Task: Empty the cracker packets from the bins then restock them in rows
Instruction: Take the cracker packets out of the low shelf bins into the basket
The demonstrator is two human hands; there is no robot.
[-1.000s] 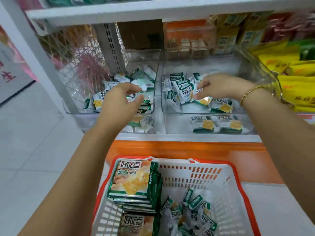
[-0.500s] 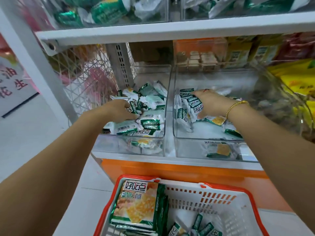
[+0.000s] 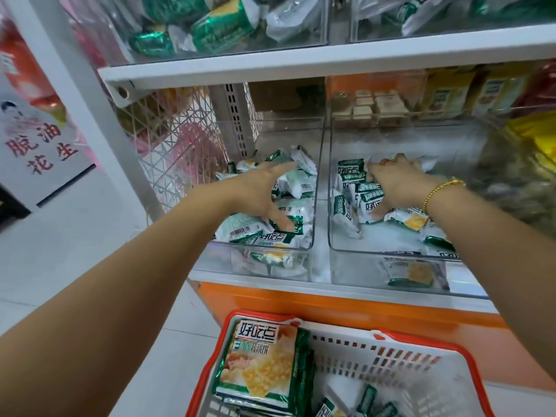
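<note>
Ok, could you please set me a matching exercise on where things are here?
Things: 1 left hand; 2 right hand; 3 large green-and-yellow cracker bags; 4 thin gold bracelet.
Places: A in the red-rimmed white plastic basket; B spread over small green-and-white cracker packets, left clear plastic bin; C on the right wrist; D gripping packets, right clear plastic bin.
Pairs: 1-B; 2-D; 3-A; 4-C.

Both my arms stretch forward, bare along their whole length. My left hand (image 3: 264, 194) is spread wide, palm down, fingers straight and thumb splayed back toward me. My right hand (image 3: 394, 185) bends at the knuckles, fingers and thumb curled round a clutch of cracker packets (image 3: 369, 201). A gold bracelet (image 3: 442, 188) circles that wrist.
</note>
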